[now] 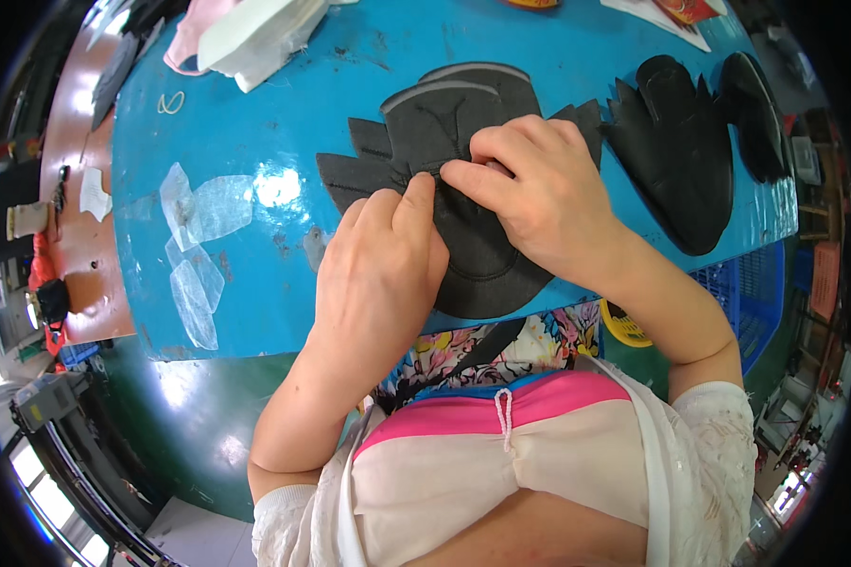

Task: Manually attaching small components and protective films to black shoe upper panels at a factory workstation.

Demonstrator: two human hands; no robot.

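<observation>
A dark, flat leather-like piece (482,265) with stitched seams and notched flaps at its sides lies on the blue tabletop in front of me. It resembles an unfolded shoe upper, and both hands cover part of it. My left hand (380,260) is curled at its left middle, with the index finger pressed down by a seam. From the right, my right hand (544,184) pinches the material close to that fingertip, its fingers bent and its thumb pointing left. The fold between the two hands is partly hidden.
To the right lie another black notched piece (676,156) and a curved black piece (756,118). Translucent film scraps (203,213) and a rubber band (170,103) are at left. White packaging (260,42) sits at the back. A blue basket (761,302) stands below the right edge.
</observation>
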